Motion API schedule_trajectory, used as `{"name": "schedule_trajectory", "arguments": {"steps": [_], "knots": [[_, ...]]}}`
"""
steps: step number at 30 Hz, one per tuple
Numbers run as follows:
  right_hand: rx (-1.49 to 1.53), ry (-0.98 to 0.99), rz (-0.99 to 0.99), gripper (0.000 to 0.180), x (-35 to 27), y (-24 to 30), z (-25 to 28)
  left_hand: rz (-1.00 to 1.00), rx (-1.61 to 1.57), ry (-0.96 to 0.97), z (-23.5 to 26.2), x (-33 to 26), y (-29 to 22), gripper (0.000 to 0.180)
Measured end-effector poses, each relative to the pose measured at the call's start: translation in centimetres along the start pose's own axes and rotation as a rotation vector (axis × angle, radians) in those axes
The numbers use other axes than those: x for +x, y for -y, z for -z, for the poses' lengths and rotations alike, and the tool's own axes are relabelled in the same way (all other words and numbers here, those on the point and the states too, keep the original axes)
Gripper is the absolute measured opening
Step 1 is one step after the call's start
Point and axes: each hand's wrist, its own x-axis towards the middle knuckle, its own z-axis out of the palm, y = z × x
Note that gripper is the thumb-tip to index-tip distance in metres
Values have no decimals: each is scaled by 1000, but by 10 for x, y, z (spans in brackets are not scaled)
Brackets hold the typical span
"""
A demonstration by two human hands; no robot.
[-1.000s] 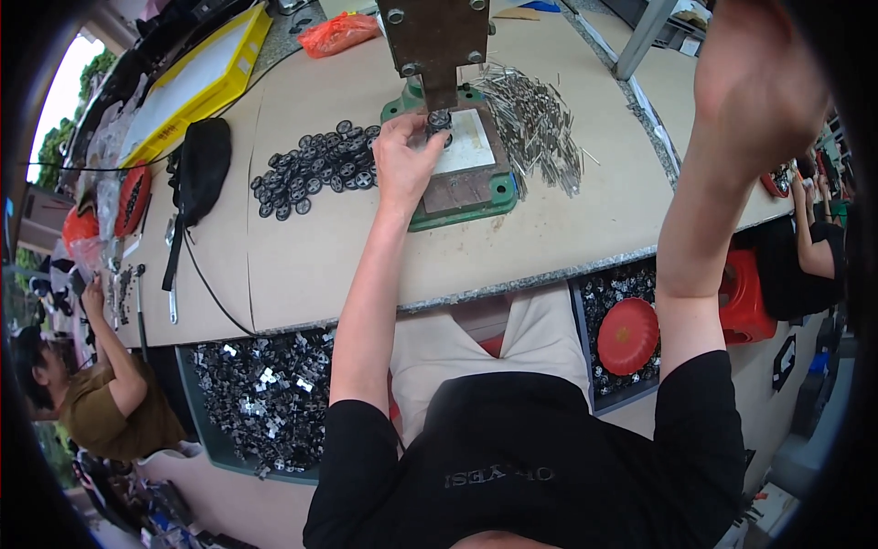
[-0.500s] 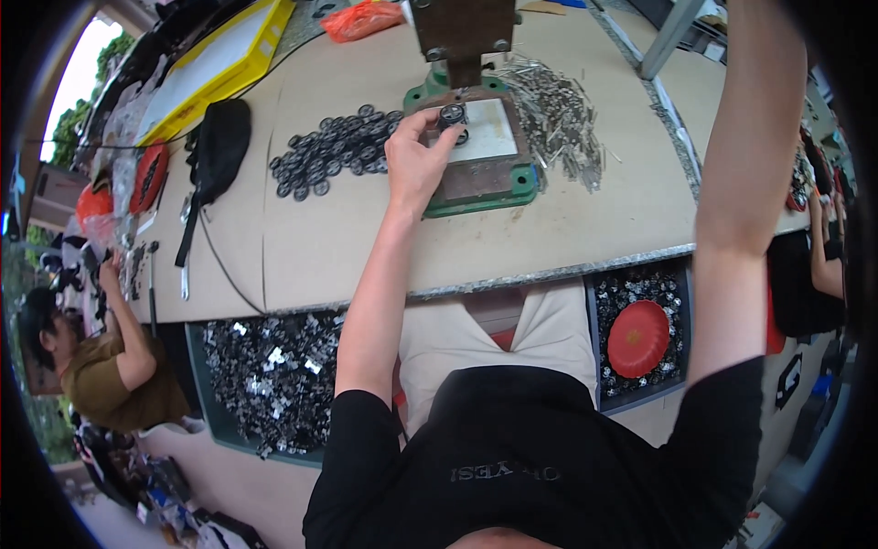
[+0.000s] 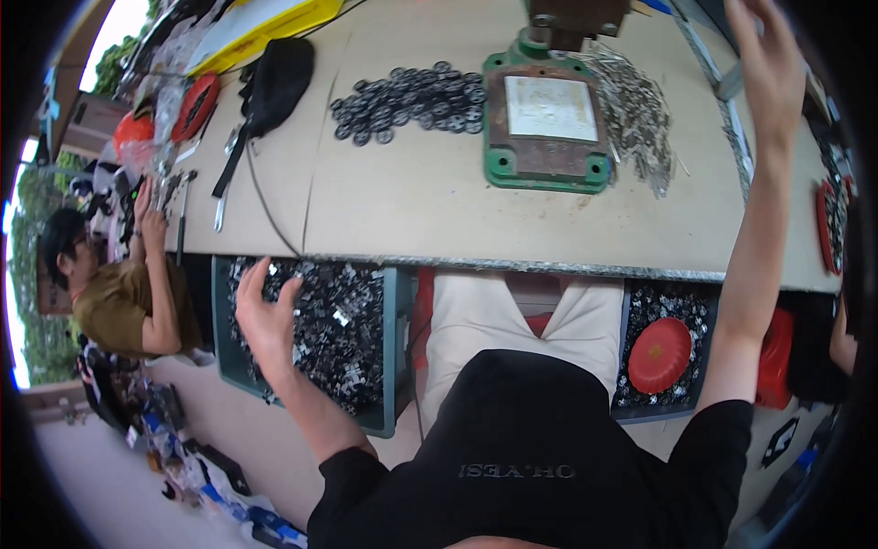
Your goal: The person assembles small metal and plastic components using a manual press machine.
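Over the left bin, my left hand [image 3: 267, 320] is raised with thumb and fingers spread, and I see nothing in its grip. The bin [image 3: 393, 403] is grey-green and full of small black and shiny metal parts [image 3: 320, 339]. My right arm reaches up at the right. There my right hand [image 3: 773, 73] has its fingers stretched out, their tips at the upper rim of the picture. The bench press [image 3: 549, 169] has a green base and a dark ram [image 3: 576, 23] above a bare white plate [image 3: 551, 108].
Black round wheel-like pieces [image 3: 407, 102] lie left of the press, thin metal pins [image 3: 640, 119] right of it. A red dish [image 3: 659, 355] rests in the right bin [image 3: 631, 414]. A black pouch [image 3: 279, 82] is on the table [image 3: 402, 215]. Another person [image 3: 128, 293] works at the left.
My left hand has left the press plate and moved down-left over the bin. The black round pieces it held on the plate are gone from there. My right hand has come into view.
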Motion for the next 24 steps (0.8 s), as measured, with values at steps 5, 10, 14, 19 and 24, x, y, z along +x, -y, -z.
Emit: {"name": "schedule_trajectory", "arguments": {"steps": [5, 10, 14, 19, 24], "knots": [[245, 191, -418, 17, -158, 19, -35, 105, -486, 133, -62, 43, -42, 35], [243, 224, -542, 15, -215, 32, -46, 0, -537, -32, -144, 116, -83, 30], [248, 247, -559, 14, -216, 34, -49, -131, -343, -135, -165, 131, -84, 29], [290, 241, -600, 12, -218, 27, -49, -44, -525, 206, -147, 110, -89, 26], [376, 237, -684, 11, -220, 23, -49, -61, -543, 390, -129, 92, -106, 28]]}}
